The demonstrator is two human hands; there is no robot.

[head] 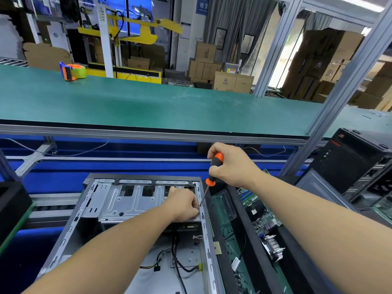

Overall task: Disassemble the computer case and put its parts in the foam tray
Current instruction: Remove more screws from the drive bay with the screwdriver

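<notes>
From the head camera, an opened computer case [131,219] lies on its side in the lower middle of the frame, its silver drive cage [135,200] at the far end and loose black cables [180,264] on its floor; the right hand [230,164] is wrapped round the orange-and-black handle of a screwdriver [213,172], whose thin shaft slants down and left to the case's right rail; the left hand [183,203] rests on the right end of the drive cage with its fingers curled just beside the screwdriver tip, and they seem to pinch something small there, though the view is too tight to be sure; just right of the case a black foam tray [244,219] holds a green motherboard [258,213] and a clear plastic piece [226,205]; further right a black tower case [356,162] stands upright; behind, a long green bench [169,102] carries an orange-and-green tape dispenser [73,71] near its far left; cardboard boxes [233,81] are stacked beyond it.
</notes>
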